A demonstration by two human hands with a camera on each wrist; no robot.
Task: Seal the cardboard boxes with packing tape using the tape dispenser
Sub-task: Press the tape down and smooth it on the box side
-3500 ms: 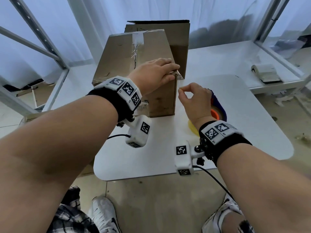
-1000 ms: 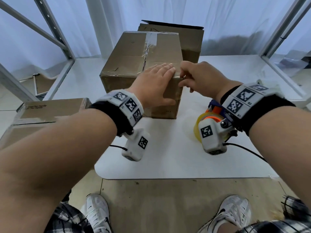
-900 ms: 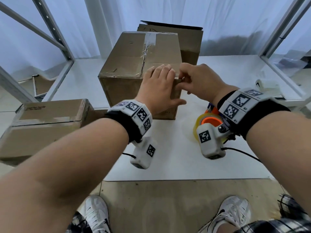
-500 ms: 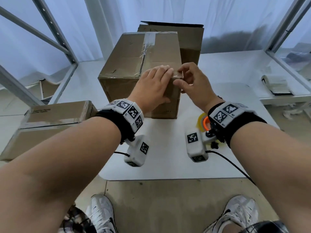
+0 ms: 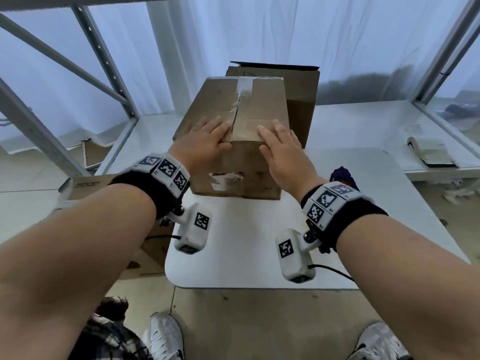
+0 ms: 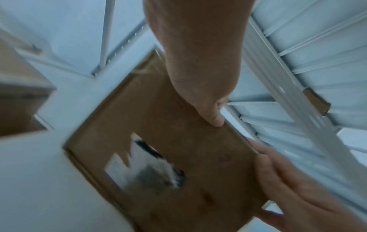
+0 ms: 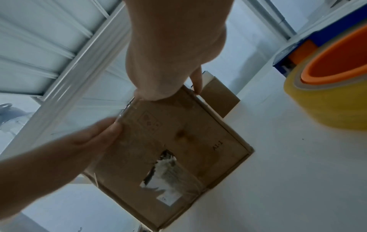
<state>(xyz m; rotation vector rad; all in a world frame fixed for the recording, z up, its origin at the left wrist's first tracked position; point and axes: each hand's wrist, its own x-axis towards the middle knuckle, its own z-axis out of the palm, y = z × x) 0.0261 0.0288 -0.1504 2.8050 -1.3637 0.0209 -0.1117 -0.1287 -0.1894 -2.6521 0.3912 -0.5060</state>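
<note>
Counted three cardboard boxes: one (image 5: 235,118) on the white table (image 5: 233,268), one (image 5: 301,87) just behind that table, one (image 5: 85,181) left of it. One tape dispenser (image 7: 327,87) on the table. Two hands.

Both grips, the left hand (image 5: 201,145) and right hand (image 5: 283,152), lie flat on the near top edge of a cardboard box (image 5: 235,162). A second box (image 5: 301,100) blocks passage directly behind; the tape dispenser (image 7: 327,87) crowds the right grip's outer side. Bare tabletop (image 5: 241,245) lies open beneath the wrists.
</note>
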